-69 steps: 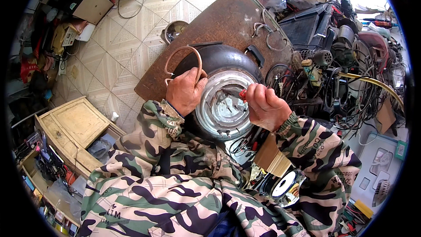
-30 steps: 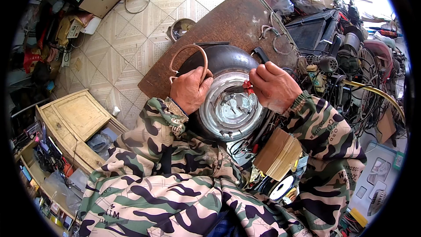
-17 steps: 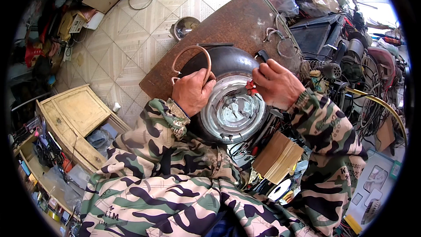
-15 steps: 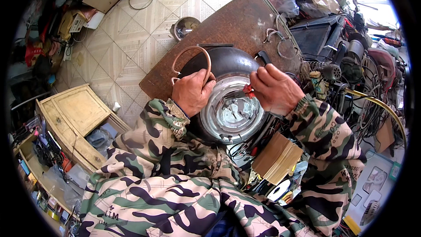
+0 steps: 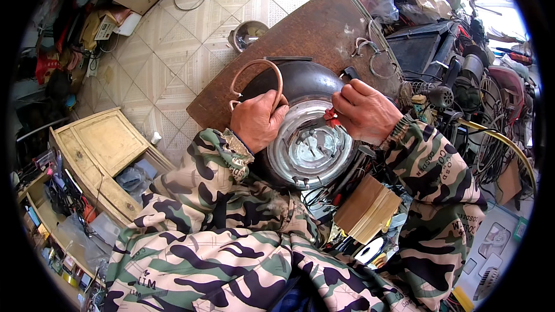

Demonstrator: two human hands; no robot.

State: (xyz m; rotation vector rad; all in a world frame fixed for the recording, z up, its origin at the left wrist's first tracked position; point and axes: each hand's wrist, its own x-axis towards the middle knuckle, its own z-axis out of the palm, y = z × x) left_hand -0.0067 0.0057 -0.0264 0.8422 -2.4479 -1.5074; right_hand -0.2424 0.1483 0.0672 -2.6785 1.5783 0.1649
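Note:
My left hand (image 5: 257,120) is closed around a looped copper-coloured tube (image 5: 276,81) at the upper left of a black rounded body (image 5: 303,81). That body has a silvery ringed metal centre (image 5: 298,159) with short posts sticking out of it. Over the right side of the centre, my right hand (image 5: 365,112) has its fingers pinched on a small red tool (image 5: 330,117), mostly hidden by them. A black-handled piece (image 5: 348,73) lies just beyond that hand.
A rusty board (image 5: 312,29) spans the upper middle, with metal rings (image 5: 381,66) on it. A bowl (image 5: 247,36) is beyond. A wooden cabinet (image 5: 104,153) stands left. Dense cables and machinery (image 5: 445,98) crowd the right. A cardboard piece (image 5: 367,208) lies below the round body.
The whole view has shifted slightly right. My right hand has risen from the metal centre's edge to farther up and right. My left hand keeps its grip on the looped tube.

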